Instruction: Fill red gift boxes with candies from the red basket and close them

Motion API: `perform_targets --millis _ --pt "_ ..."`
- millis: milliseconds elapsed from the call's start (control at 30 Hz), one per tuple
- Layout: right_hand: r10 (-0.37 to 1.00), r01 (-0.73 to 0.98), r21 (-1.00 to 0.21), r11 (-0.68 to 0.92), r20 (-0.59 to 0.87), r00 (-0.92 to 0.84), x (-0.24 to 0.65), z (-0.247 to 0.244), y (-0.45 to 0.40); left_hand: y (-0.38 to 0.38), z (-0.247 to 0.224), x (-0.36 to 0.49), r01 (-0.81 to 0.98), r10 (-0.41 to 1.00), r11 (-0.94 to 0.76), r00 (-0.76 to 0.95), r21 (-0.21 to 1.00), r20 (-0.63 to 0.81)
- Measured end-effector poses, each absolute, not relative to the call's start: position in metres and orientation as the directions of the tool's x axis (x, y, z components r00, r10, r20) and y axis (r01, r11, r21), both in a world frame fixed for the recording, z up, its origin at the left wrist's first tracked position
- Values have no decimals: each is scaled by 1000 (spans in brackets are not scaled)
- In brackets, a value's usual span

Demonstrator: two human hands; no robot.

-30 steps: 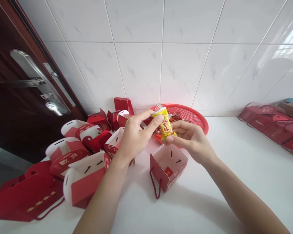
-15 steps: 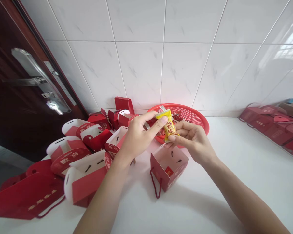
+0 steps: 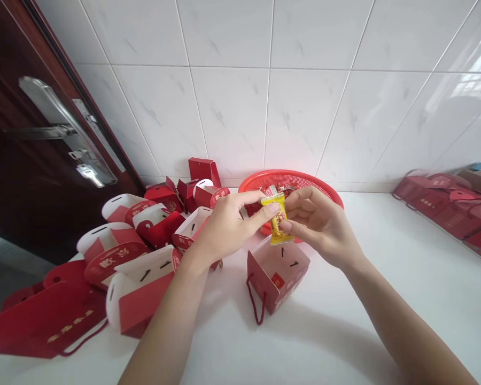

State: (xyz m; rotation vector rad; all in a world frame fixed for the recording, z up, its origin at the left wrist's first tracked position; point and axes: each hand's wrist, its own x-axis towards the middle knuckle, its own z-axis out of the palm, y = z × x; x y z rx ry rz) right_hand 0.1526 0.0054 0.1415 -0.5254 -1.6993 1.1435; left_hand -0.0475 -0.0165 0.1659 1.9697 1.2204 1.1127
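A yellow wrapped candy (image 3: 279, 227) is pinched between my two hands, above a red gift box. My left hand (image 3: 234, 218) grips its upper left side with the thumb on the front. From the right, my right hand (image 3: 318, 224) holds it with the thumb low on the wrapper. Below stands the open red gift box (image 3: 260, 286), upright, with a rope handle hanging at its left; a small red packet (image 3: 278, 280) lies inside. Behind my hands, a red plastic basket (image 3: 324, 190) holds wrapped sweets (image 3: 285, 188), partly hidden by my fingers.
Several open red gift boxes (image 3: 146, 291) crowd the left side of the white table (image 3: 324, 342). More red boxes (image 3: 436, 200) line the right edge. A tiled wall (image 3: 228, 117) rises behind, and a dark door (image 3: 20, 176) with a metal handle is at left.
The yellow candy has come slightly lower and turned more upright between my hands. My right fingers have lifted a little. The gift box stays in place.
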Motion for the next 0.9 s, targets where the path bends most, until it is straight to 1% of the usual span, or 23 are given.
perform_targets --millis 100,167,233,333,433,533,633,733,900 --pt "702 -44 -841 539 477 -528 158 143 5 -16 167 -52 458 902 -431 184 778 391" --pt "664 78 -817 572 405 -629 161 145 3 -14 167 -57 431 899 -427 102 795 427" --pt "653 195 -785 588 318 -687 163 147 -1 -13 168 -62 389 903 -409 40 825 428" --pt "681 378 -707 597 199 -705 160 147 -6 -13 170 -66 397 913 -385 30 833 408" --pt "727 535 -607 587 106 -678 154 143 -10 -15 170 -66 478 907 -393 64 785 416" --pt "742 566 -573 593 118 -660 147 137 -12 -16 170 -65 526 901 -409 100 746 423" --pt "712 559 -534 634 120 -692 142 133 -14 -16 169 -64 546 898 -418 129 726 420" --pt "711 613 -430 663 104 -696 140 134 -17 -16 168 -64 562 904 -410 144 719 404" --pt "758 711 -289 641 93 -646 137 137 -20 -16 167 -64 570 922 -376 153 730 355"
